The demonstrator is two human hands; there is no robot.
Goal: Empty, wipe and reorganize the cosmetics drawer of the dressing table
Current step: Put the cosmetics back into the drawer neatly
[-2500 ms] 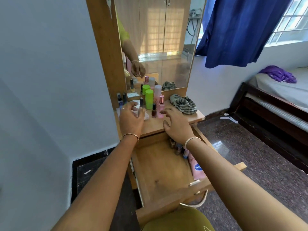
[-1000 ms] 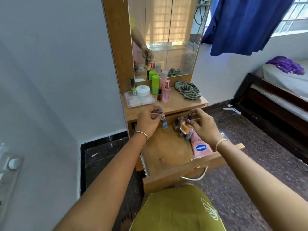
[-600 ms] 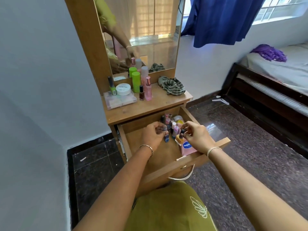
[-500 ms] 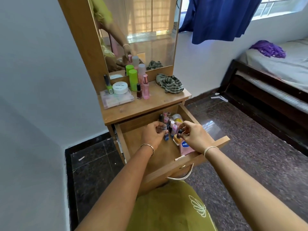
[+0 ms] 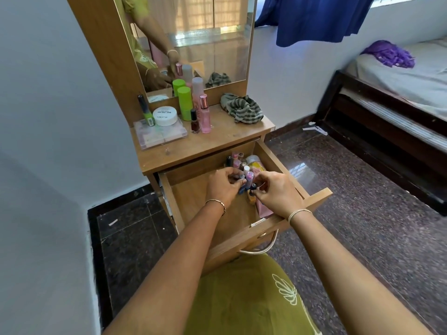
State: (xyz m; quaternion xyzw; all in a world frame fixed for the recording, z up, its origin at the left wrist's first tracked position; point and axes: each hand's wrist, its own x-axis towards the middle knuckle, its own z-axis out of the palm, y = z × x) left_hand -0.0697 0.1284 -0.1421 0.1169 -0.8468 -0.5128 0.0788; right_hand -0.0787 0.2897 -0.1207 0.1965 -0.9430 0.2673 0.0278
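The wooden drawer [image 5: 316, 201] of the dressing table stands pulled out, its left half bare wood. Several small nail polish bottles [image 5: 235, 160] and a yellow-labelled jar [image 5: 255, 165] crowd its back right corner. My left hand [image 5: 223, 187] pinches a small blue bottle [image 5: 242, 189] above the drawer floor. My right hand [image 5: 278, 194] pinches the dark cap of an amber bottle [image 5: 251, 198]. A pink lotion tube [image 5: 263, 211] lies under my right hand, mostly hidden.
On the tabletop [image 5: 217, 143] stand a green bottle [image 5: 185, 102], a pink spray bottle [image 5: 205, 114], a dark red nail polish [image 5: 194, 122], a white jar [image 5: 165, 116] on a clear palette [image 5: 160, 136], and a striped cloth [image 5: 242, 108]. A bed [image 5: 399, 76] is at right.
Both hands came down from the tabletop into the open drawer and took hold of small bottles. My view has lowered and moved closer to the drawer.
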